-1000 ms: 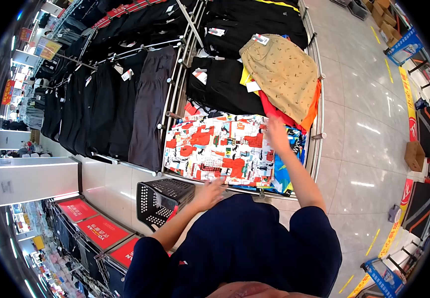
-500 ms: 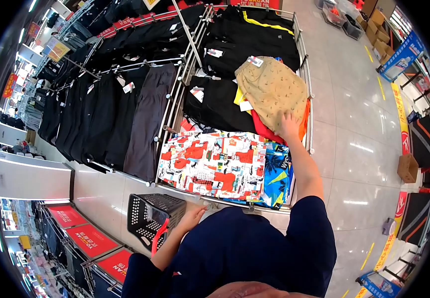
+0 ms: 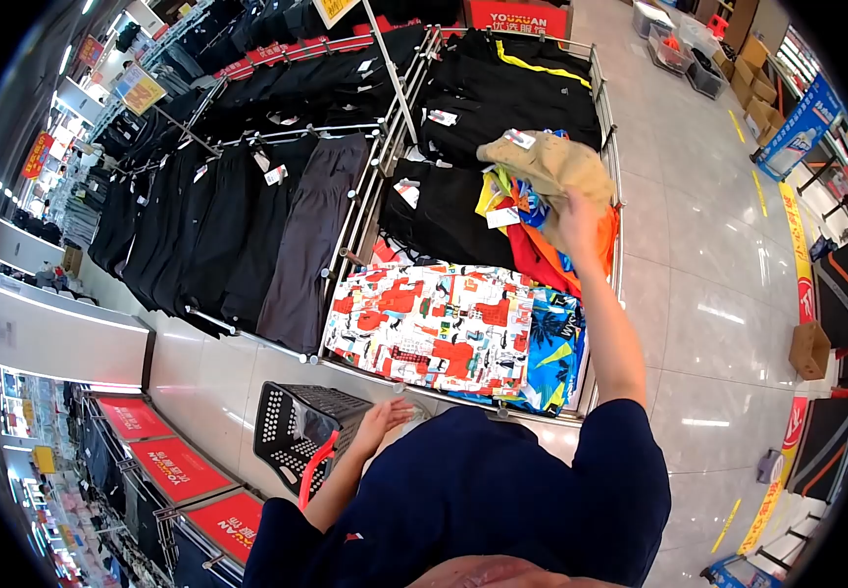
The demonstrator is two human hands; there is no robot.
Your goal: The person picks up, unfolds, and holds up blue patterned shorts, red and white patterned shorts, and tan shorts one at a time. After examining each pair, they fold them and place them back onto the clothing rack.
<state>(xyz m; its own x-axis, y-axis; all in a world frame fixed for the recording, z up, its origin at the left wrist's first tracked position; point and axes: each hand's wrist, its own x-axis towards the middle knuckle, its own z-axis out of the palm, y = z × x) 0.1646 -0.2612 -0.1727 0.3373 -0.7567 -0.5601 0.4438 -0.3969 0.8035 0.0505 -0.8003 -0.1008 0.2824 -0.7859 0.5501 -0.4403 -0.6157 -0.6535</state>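
My right hand (image 3: 579, 218) grips the lower edge of khaki shorts (image 3: 547, 159) with a small dark print. The cloth is bunched and lifted, showing yellow, blue, red and orange garments (image 3: 532, 235) beneath it; my fingers are partly hidden. Nearer to me, white shorts with a red print (image 3: 434, 323) lie flat beside blue patterned shorts (image 3: 553, 343). My left hand (image 3: 383, 419) is low beside my body, its fingers stretched out and holding nothing. A dark grey shopping basket (image 3: 292, 426) is just left of it, its red handle (image 3: 318, 465) against my left forearm.
Metal rails (image 3: 612, 176) edge the display bin. Black trousers (image 3: 174, 230) fill the section to the left, with folded black garments (image 3: 502, 93) at the back. A tiled aisle (image 3: 698, 265) runs along the right, with cardboard boxes (image 3: 757, 88) and a blue barrier (image 3: 798, 118) beyond.
My right hand has pulled the khaki shorts up and away from me, folding them and uncovering the colourful garments. My left hand's fingers have straightened.
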